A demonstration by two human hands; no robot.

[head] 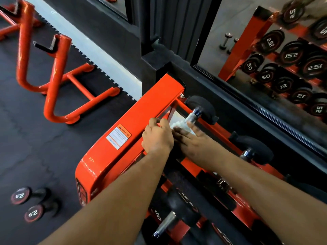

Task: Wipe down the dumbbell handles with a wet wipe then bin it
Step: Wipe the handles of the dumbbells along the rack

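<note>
A dumbbell with a knurled steel handle (193, 116) and black heads lies on the top shelf of the orange rack (141, 112). A white wet wipe (178, 125) is bunched on the near part of that handle. My left hand (157, 137) has curled fingers at the wipe's left end and seems to pinch it. My right hand (192, 138) lies over the wipe with straight fingers pressing it against the handle. A second dumbbell (251, 149) sits further right on the same shelf, and a 20 dumbbell (169, 220) lies on the shelf below.
A mirror (265, 50) runs behind the rack and reflects rows of dumbbells. Two 25 dumbbells (31, 204) lie on the black floor mat at lower left. An orange tubular stand (53, 76) occupies the floor at upper left.
</note>
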